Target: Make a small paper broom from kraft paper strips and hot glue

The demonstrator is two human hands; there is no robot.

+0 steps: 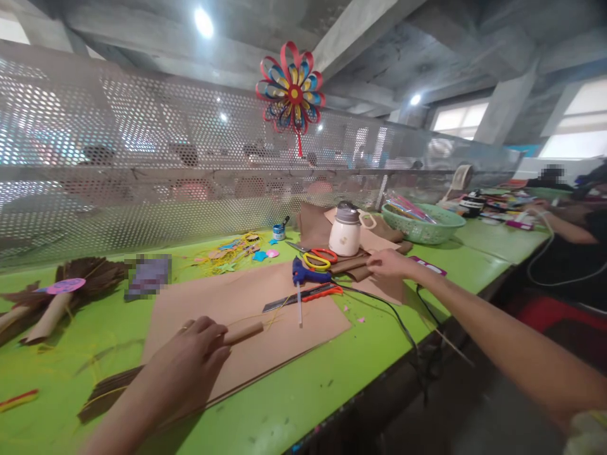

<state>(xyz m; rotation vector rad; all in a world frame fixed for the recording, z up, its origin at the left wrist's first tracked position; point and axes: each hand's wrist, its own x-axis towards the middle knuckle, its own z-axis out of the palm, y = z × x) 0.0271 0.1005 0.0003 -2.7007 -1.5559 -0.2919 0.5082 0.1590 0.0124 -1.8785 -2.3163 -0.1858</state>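
Note:
My left hand (190, 354) is closed around a rolled brown paper tube (244, 333), over a sheet of light brown paper (184, 303). Dark brown pleated paper (111, 392) sticks out beneath my left forearm. My right hand (389, 264) reaches to a pile of dark brown paper (355, 265), its fingers bent together; what they hold, if anything, is hidden. Between the hands lie a blue glue gun (308, 273) with a clear stick, a utility knife (303, 297) with an orange handle, and scissors (320, 258) with red and yellow handles.
A white bottle (345, 230) stands behind the scissors, left of a green basket (424, 222). A small blue pot (279, 232) and yellow shreds (237, 249) lie farther back. Finished-looking paper bundles (61, 303) rest at left. A black cord (393, 309) hangs over the edge. Another person's arm (564, 221) is at right.

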